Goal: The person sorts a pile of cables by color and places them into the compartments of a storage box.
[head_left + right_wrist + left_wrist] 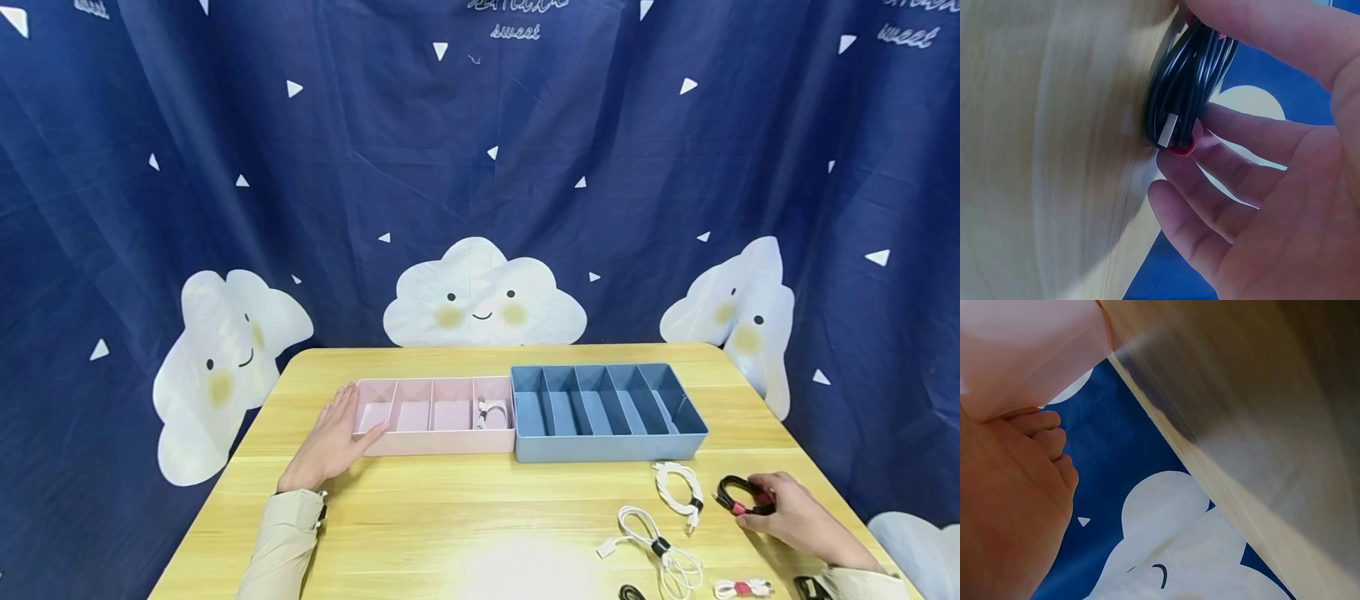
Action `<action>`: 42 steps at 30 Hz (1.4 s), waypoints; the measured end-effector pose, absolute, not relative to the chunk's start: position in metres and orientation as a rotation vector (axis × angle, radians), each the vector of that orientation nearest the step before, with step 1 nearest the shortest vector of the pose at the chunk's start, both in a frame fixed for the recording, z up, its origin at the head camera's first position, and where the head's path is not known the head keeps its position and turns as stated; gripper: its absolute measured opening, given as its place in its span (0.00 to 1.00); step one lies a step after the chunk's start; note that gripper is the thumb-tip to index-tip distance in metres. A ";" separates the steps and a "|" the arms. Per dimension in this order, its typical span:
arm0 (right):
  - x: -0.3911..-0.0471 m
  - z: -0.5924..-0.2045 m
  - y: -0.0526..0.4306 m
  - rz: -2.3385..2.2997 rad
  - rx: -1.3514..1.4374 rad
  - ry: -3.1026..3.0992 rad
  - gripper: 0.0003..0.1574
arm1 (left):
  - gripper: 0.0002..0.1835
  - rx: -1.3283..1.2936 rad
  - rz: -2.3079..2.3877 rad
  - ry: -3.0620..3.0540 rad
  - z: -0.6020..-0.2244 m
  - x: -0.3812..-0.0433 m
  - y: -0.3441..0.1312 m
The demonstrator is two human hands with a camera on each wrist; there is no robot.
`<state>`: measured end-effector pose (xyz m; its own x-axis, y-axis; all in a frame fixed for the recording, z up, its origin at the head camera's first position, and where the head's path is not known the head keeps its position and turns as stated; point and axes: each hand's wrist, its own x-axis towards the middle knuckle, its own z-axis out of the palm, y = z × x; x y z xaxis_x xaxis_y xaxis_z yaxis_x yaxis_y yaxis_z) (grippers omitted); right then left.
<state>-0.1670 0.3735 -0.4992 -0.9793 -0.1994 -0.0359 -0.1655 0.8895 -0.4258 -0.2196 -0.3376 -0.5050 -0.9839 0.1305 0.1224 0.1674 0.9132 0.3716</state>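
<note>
My left hand (327, 439) rests against the left end of a pink divided box (442, 442), its fingers along the end wall and its thumb over the front rim. In the left wrist view the same palm (1016, 500) presses at the pink wall. A coiled black cable (1188, 81) with red ties and a metal USB plug is between the thumb and fingers of my right hand (798, 514), low at the table's right side. A coiled white cable (681, 498) with a black tie lies just left of that hand.
A blue divided box (611, 450) adjoins the pink one, whose rightmost compartment holds a white cable (495, 412). Nearer lie a loose white cable (641, 537), a white cable with a red tie (742, 588) and a black coil (632, 592) at the bottom. A blue curtain (480, 150) hangs behind the table.
</note>
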 end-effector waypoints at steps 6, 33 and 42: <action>-0.167 -0.500 0.372 -0.650 -0.280 2.981 0.38 | 0.57 -0.226 -0.593 -2.982 -0.506 -0.220 -0.338; -0.166 -0.492 0.365 -0.599 -0.278 3.047 0.35 | 0.57 -0.228 -0.605 -2.986 -0.505 -0.220 -0.338; -0.166 -0.489 0.362 -0.622 -0.324 3.095 0.34 | 0.58 -0.224 -0.613 -2.990 -0.505 -0.220 -0.338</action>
<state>-0.1660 0.3620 -0.4888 -0.9786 -0.1929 0.0713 -0.2054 0.9023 -0.3791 -0.2197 -0.3380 -0.5048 -0.9859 0.1268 0.1089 0.1594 0.9092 0.3846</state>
